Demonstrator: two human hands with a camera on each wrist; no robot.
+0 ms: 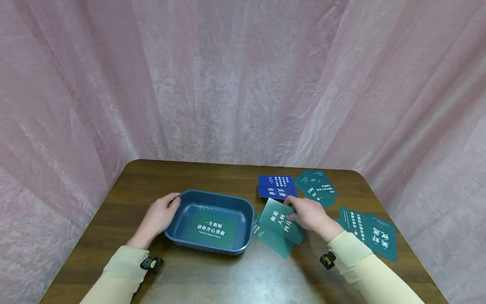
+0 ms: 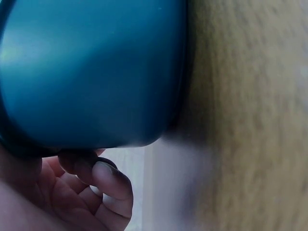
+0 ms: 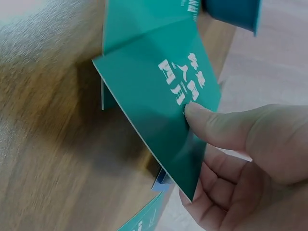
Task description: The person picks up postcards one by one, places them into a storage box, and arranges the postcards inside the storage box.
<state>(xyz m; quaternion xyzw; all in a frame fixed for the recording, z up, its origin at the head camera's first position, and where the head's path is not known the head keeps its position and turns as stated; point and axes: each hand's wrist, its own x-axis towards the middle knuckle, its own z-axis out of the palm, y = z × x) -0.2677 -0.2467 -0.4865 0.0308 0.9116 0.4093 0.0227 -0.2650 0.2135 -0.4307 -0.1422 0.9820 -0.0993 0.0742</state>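
Note:
My left hand (image 1: 161,217) grips the left rim of a blue rectangular plastic tray (image 1: 248,242); in the left wrist view its fingers curl at the tray's edge. Inside the tray a green card (image 1: 211,229) with white Chinese print lies flat. My right hand (image 1: 308,213) pinches another green card (image 3: 149,106) with white lettering, thumb on the printed face and fingers beneath. That card is raised and tilted, overlapping a green card (image 1: 279,245) on the table just right of the tray.
Blue cards (image 1: 276,186) lie behind the right hand, with overlapping green cards (image 1: 317,185) beside them. More green cards (image 1: 381,236) rest at the table's right side. The brown wooden table (image 1: 125,198) has a pink curtain (image 1: 228,84) behind it.

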